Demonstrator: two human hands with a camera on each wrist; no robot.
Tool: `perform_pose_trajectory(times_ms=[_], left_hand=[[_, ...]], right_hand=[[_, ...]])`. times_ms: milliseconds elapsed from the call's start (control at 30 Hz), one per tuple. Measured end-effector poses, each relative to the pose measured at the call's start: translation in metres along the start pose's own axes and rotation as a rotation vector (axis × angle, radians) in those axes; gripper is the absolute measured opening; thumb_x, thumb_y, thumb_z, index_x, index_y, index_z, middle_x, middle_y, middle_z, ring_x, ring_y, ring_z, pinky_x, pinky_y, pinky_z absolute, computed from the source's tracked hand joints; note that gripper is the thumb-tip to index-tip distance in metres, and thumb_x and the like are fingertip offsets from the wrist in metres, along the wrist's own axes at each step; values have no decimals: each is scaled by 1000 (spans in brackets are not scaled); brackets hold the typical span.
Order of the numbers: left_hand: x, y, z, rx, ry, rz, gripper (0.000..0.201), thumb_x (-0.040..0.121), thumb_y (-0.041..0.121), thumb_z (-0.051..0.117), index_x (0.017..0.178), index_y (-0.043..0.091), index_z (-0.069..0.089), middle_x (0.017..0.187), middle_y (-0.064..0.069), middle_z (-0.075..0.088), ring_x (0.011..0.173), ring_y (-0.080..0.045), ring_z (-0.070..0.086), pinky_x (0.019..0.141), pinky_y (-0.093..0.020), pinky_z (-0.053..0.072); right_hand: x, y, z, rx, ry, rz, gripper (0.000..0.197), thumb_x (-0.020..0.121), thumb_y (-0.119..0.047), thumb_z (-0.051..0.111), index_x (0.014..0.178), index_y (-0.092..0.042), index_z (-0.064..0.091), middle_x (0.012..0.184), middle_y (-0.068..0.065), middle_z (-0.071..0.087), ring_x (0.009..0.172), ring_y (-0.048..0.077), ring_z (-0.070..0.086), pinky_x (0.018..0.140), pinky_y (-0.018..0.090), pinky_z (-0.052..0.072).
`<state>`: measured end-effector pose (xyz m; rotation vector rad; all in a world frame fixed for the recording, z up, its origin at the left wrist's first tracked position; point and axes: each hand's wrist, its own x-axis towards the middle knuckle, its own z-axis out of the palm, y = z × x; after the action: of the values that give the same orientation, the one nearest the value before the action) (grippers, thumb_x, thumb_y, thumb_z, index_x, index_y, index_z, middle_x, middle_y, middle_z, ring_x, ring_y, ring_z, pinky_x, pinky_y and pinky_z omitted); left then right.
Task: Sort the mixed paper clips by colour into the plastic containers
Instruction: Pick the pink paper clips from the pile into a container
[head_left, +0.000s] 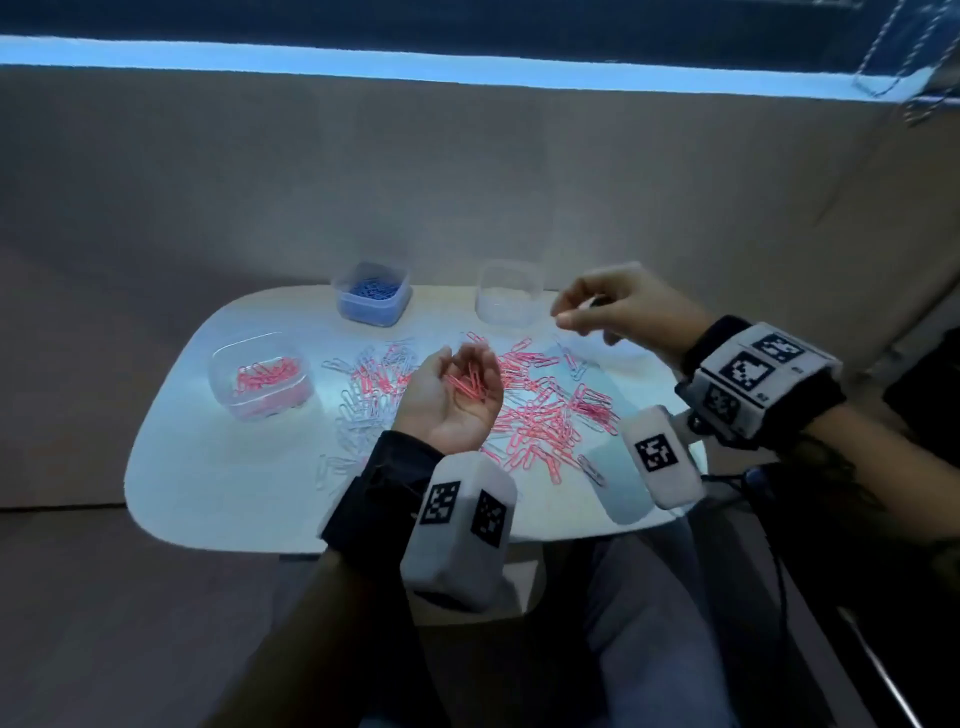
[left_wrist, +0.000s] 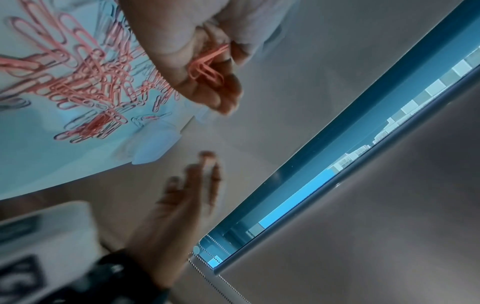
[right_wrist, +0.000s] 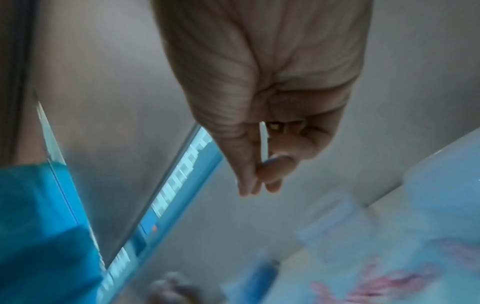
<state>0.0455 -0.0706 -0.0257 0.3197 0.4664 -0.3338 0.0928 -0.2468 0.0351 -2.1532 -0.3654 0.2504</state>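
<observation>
Cupping a small bunch of pink wire paper clips (head_left: 469, 383) in its upturned palm, the left hand (head_left: 451, 399) is hovering over the middle of the white rounded table (head_left: 208, 483), its fingers curling loosely round the bunch; the left wrist view is showing the same clips (left_wrist: 206, 67) lying in the crook of the bent fingers (left_wrist: 221, 90). The right hand (head_left: 621, 306) is hanging above the far right part of the table, just beside the clear square plastic container (head_left: 509, 293), with thumb and fingertips pressing together; something thin and pale is showing between them, but blur is making it impossible to tell whether it is a clip. In the right wrist view the fingertips (right_wrist: 250, 185) are meeting in a pinch pointing downward.

A loose heap of pink and pale clear paper clips (head_left: 540, 415) is lying spread across the table between the two hands and beneath them. The clear plastic tub of pink clips (head_left: 260, 376) is sitting at the left of the table, apart from the heap. The clear plastic tub of blue clips (head_left: 372, 293) is standing at the far edge, left of the clear square container, whose contents are too faint to make out
</observation>
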Motion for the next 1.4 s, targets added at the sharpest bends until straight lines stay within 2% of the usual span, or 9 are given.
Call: perform_pose_trajectory(times_ms=[133, 267, 333, 433, 567, 800, 1033, 1200, 1400], left_hand=[[4, 0, -2, 54, 38, 6, 42, 99, 27, 31, 60, 16, 41, 43, 4, 44, 33, -9, 43, 40, -8, 36], [3, -5, -2, 61, -4, -24, 61, 100, 28, 32, 45, 11, 49, 41, 4, 40, 31, -8, 39, 34, -8, 30], [3, -6, -1, 44, -4, -25, 51, 100, 28, 32, 55, 11, 51, 43, 3, 45, 32, -8, 44, 33, -9, 33], [1, -8, 0, 25, -2, -6, 41, 99, 28, 32, 68, 11, 51, 48, 0, 53, 37, -9, 54, 37, -9, 39], [2, -7, -2, 18, -10, 21, 48, 100, 28, 32, 65, 7, 57, 52, -3, 58, 41, -12, 59, 40, -11, 44], [0, -6, -9, 26, -6, 38, 62, 99, 26, 33, 51, 4, 65, 56, -1, 61, 44, -12, 61, 43, -12, 46], [-1, -11, -5, 51, 0, 43, 60, 100, 28, 32, 56, 4, 66, 59, -2, 63, 48, -14, 63, 46, -14, 47], [-4, -7, -2, 98, 3, 79, 46, 101, 31, 25, 86, 7, 61, 74, -5, 71, 72, -17, 67, 58, -19, 52], [-5, -9, 1, 47, -28, 112, 48, 102, 32, 21, 94, 3, 60, 93, -12, 68, 106, -22, 60, 78, -30, 48]], right_hand=[[-9, 38, 4, -533, -200, 88, 31, 78, -12, 71, 108, -10, 65, 106, 7, 62, 75, 11, 56, 67, 17, 40], [-10, 44, 25, -662, -331, 49, 56, 77, -19, 73, 129, -19, 54, 124, 4, 51, 107, 19, 52, 86, 24, 39], [-6, 45, 34, -720, -398, 26, 62, 76, -18, 74, 133, -21, 49, 129, 3, 46, 116, 19, 46, 93, 28, 39], [-2, 45, 39, -807, -401, 10, 52, 77, -23, 72, 125, -14, 55, 122, 5, 47, 110, 21, 47, 86, 28, 41], [-3, 48, 40, -836, -337, 1, 36, 81, -28, 67, 112, -11, 59, 104, 4, 48, 90, 15, 43, 75, 27, 38], [-3, 53, 42, -832, -282, 22, 25, 87, -29, 60, 106, -12, 59, 107, 3, 51, 93, 17, 48, 80, 31, 44], [4, 53, 45, -805, -284, 24, 24, 86, -25, 61, 104, -10, 58, 110, 6, 56, 99, 22, 53, 82, 33, 45], [8, 55, 48, -786, -300, 16, 20, 87, -24, 60, 101, -10, 58, 111, 6, 54, 100, 22, 52, 84, 36, 45], [11, 52, 51, -812, -283, 44, 19, 90, -24, 55, 103, -11, 56, 111, 6, 58, 102, 22, 53, 83, 33, 43]])
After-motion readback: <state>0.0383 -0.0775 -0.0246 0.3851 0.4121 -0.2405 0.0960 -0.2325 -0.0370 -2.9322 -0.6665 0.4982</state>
